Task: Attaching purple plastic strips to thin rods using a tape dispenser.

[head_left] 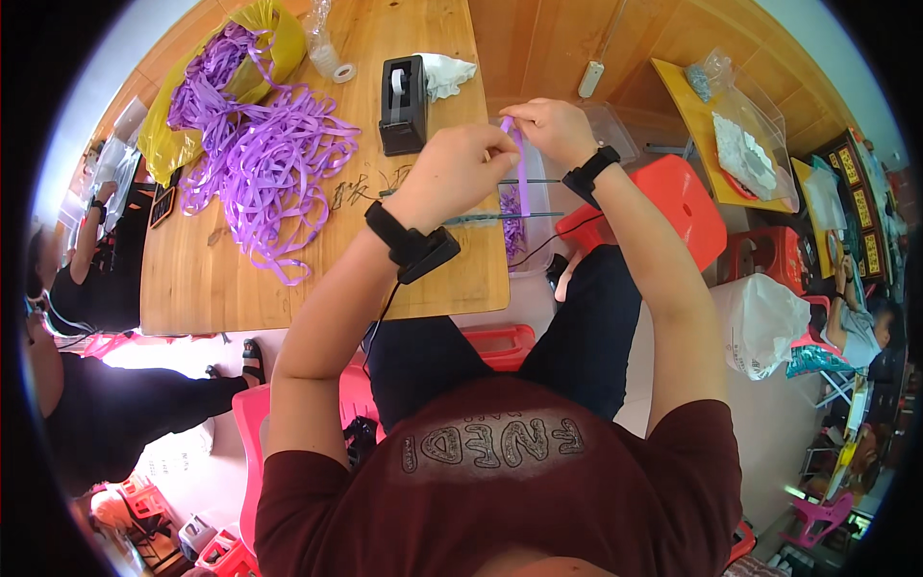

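Just by table edge [486, 279] (bin [540, 240] below), ribbon [523, 183] at left hand [466, 159], right hand [555, 130].

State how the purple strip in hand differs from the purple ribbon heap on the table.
The held strip runs mostly straight; the ribbon heap lies in tangled loops. The held strip is one narrow band, the ribbon heap a broad mass. The held strip is off the table, the ribbon heap on it. Both are purple.
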### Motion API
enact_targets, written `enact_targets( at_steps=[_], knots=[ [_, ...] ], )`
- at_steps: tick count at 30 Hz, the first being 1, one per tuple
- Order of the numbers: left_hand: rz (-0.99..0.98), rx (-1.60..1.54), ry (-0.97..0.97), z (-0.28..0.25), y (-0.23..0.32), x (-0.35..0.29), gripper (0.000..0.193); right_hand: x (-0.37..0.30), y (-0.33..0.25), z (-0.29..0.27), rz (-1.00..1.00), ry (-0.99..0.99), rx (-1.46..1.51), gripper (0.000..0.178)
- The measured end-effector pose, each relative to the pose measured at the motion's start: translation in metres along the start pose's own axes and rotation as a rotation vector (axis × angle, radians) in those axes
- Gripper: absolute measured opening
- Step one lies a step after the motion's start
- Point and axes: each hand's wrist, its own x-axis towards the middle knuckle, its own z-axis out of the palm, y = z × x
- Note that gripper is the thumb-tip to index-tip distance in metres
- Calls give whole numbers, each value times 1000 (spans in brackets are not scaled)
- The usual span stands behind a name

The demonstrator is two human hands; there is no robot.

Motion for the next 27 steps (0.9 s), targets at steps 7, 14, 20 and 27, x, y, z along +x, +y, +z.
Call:
enact_targets(
  at_steps=[7,14,20,27],
  knots=[
    [239,234,-162,39,-39,18,21,-21,8,34,197,-161,184,26],
    [124,348,-169,49,-42,19,24,-40,16,55,371,-243,325,26],
    [191,355,-214,47,-50,20,26,-108,9,95,566,-188,849,27],
    [175,294,-239,40,-50,18,26,-153,-39,64,1025,-212,1170,23]
  ],
)
